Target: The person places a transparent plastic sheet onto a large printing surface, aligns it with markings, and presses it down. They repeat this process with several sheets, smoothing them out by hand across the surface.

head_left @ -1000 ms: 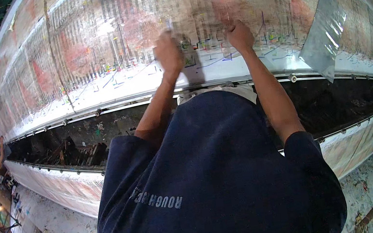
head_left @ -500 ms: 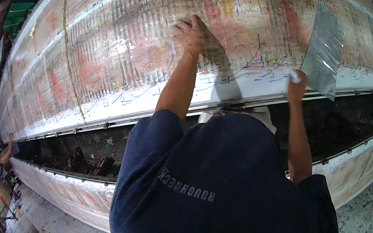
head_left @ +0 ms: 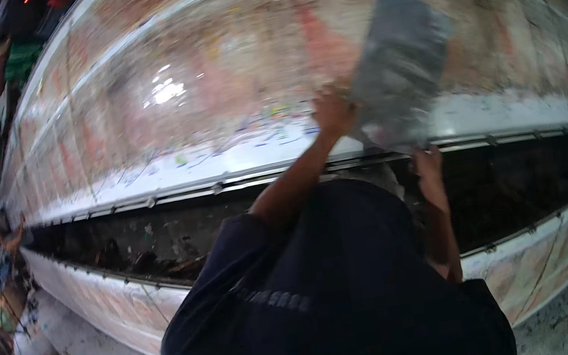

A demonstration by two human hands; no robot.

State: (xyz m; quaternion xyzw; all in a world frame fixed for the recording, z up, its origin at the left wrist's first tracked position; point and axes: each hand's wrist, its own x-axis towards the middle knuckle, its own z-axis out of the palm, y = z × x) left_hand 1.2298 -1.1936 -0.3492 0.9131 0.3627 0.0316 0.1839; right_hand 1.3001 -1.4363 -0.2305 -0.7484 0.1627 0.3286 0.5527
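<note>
Our left hand (head_left: 333,112) grips the lower corner of a grey sheet (head_left: 396,67) against the long printed surface (head_left: 177,112); our right hand (head_left: 428,162) closes below the sheet, grip unclear.

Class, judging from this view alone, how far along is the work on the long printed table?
Done: the long table already carries faded colour along its length. In hand: the left hand lifts a grey sheet over it; the right hand sits at the table's near rail. Left: the sheet is not yet laid flat.
</note>
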